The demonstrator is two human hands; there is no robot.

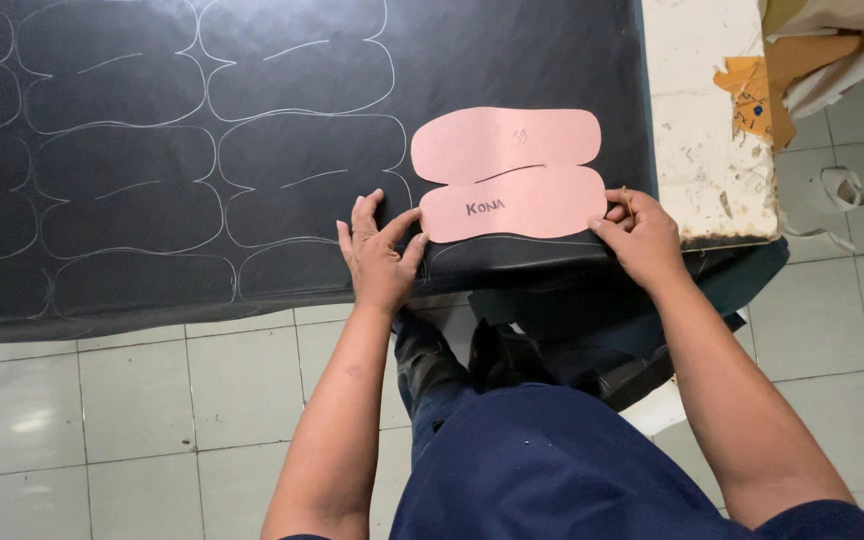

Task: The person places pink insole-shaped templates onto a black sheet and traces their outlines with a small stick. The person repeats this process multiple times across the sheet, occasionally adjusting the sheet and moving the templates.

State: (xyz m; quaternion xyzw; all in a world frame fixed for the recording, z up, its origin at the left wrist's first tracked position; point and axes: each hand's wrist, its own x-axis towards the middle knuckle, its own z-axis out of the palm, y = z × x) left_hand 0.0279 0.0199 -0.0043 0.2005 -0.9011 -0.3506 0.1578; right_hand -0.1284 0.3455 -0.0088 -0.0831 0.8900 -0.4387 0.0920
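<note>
Step in hand: placing the pink template (508, 175) on the black sheet (252, 150) for another tracing. The template is a double-lobed card cutout and lies flat near the sheet's right end, close to the table's near edge. Written marks on it, not copied.

Left hand (377, 255) is spread, palm down on the sheet, with the thumb and fingertips touching the template's lower left corner and pinning it. Right hand (637, 235) sits at the template's right end, fingers curled and pressing its edge. It seems to pinch a thin stick-like thing, maybe a marker or chalk, by the thumb, but this is too small to tell for sure.

Sheet covers most of the table and drapes over the near edge. Left of the template there are rows of pale traced outlines (307, 180) of the same shape, set tight side by side. A faint curved line shows just below the template.

Bare white table top (702, 130) shows at the right end, stained, with yellow-brown paper scraps (762, 90) past the far right corner. Tiled floor (132, 400) below.

Judgement: alignment is nearly set and tracing has not started here. Next move calls for the left hand holding the template dead still while the right runs a line tight around the rim; any slip would smear the outline or overlap the neighbouring one.
</note>
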